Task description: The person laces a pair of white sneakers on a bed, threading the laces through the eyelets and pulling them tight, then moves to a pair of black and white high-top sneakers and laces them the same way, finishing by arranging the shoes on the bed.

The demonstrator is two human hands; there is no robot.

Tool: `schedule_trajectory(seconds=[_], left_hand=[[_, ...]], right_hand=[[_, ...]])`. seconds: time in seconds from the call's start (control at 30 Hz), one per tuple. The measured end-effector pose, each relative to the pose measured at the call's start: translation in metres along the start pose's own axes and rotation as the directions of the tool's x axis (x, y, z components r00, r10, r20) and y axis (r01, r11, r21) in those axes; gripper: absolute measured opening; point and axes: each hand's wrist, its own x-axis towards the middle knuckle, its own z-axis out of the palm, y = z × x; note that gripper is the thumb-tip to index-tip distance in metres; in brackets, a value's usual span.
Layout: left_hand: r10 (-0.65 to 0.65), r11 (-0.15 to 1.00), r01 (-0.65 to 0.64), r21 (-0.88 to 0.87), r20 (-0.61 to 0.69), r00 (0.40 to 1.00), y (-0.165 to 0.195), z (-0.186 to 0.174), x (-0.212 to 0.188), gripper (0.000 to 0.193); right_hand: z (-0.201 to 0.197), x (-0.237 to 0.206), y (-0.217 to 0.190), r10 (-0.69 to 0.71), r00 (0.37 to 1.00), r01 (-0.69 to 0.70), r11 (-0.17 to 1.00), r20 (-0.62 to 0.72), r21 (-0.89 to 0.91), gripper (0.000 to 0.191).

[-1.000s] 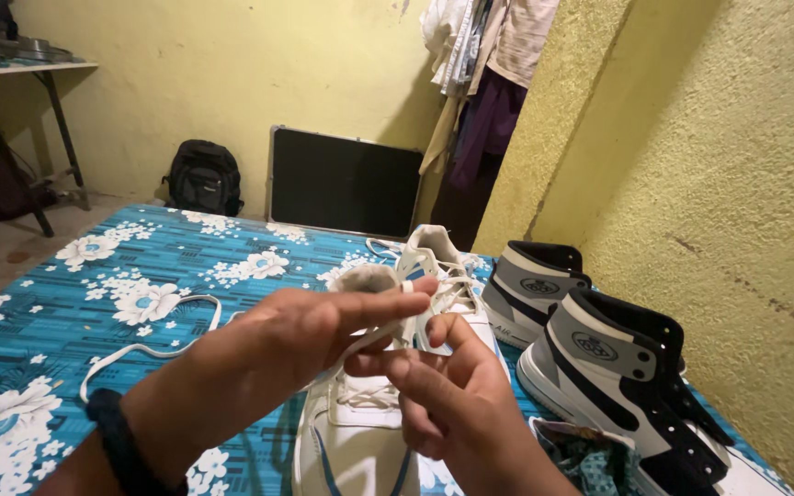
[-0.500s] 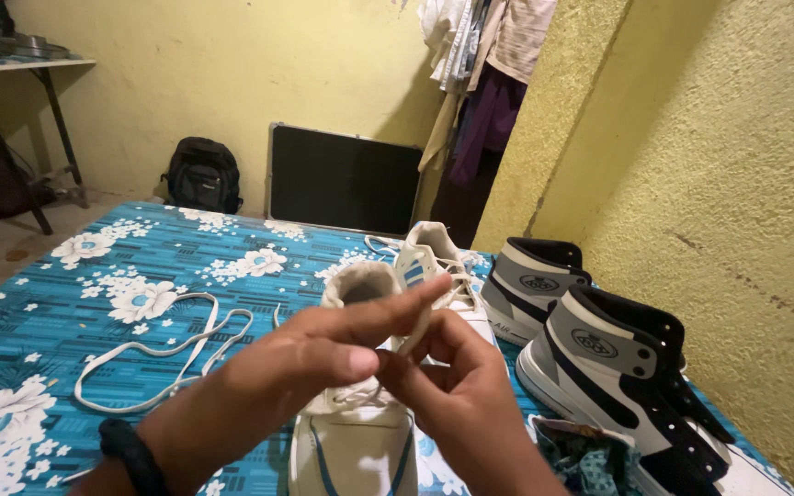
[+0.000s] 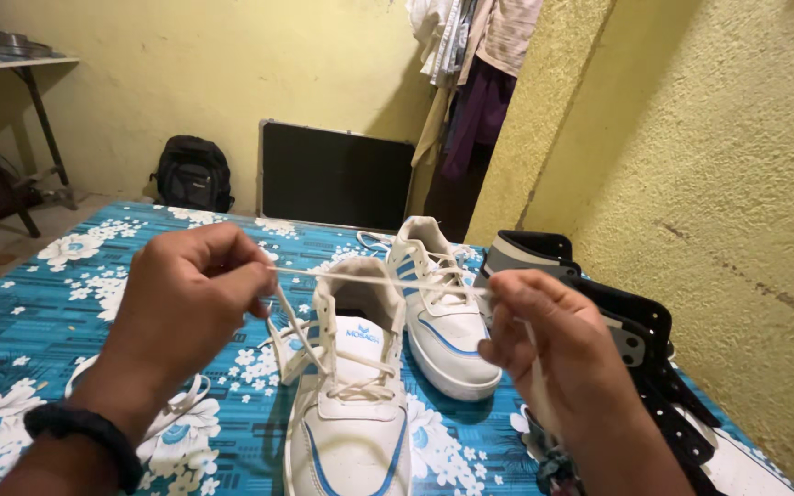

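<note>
A white sneaker with blue stripes (image 3: pixel 353 404) lies toe toward me on the blue floral bedsheet (image 3: pixel 66 303). My left hand (image 3: pixel 190 298) and my right hand (image 3: pixel 558 335) each pinch an end of its white shoelace (image 3: pixel 369 278), stretched taut between them above the shoe's open collar. The lace runs down into the upper eyelets. A second white and blue sneaker (image 3: pixel 438 308) stands just behind and to the right. A black band sits on my left wrist.
Two black, white and grey high-top sneakers (image 3: pixel 636 340) stand at the right by the yellow wall. A loose white lace (image 3: pixel 172 413) lies on the sheet at the left. Beyond the bed are a black backpack (image 3: pixel 193 173), a dark flat panel (image 3: pixel 334 177), hanging clothes and a table.
My hands were close together over the shoe, working the lace. They have moved apart, the left going left and the right going right, pulling the lace tight between them.
</note>
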Motion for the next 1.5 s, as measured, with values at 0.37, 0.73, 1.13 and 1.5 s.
schedule_trajectory(seconds=[0.37, 0.73, 1.13, 1.5], left_hand=[[-0.380, 0.673, 0.362, 0.645, -0.119, 0.917, 0.002, -0.017, 0.009, 0.033], [0.430, 0.894, -0.338, -0.296, 0.347, 0.834, 0.004, 0.028, -0.020, 0.044], [0.424, 0.882, -0.468, 0.049, 0.346, 0.837, 0.008, 0.057, -0.034, 0.019], [0.307, 0.859, -0.421, 0.290, 0.364, 0.879, 0.005, 0.057, -0.036, 0.016]], right_hand=[[0.009, 0.007, 0.012, -0.361, 0.917, 0.043, 0.513, -0.170, -0.857, 0.017], [0.029, -0.013, 0.044, -0.124, 0.926, 0.244, 0.918, 0.357, -0.312, 0.018], [0.031, -0.004, 0.047, -0.096, 0.985, 0.143, 0.923, 0.146, -0.356, 0.014], [0.038, -0.003, 0.048, -0.112, 0.984, 0.162, 0.875, 0.135, -0.456, 0.022]])
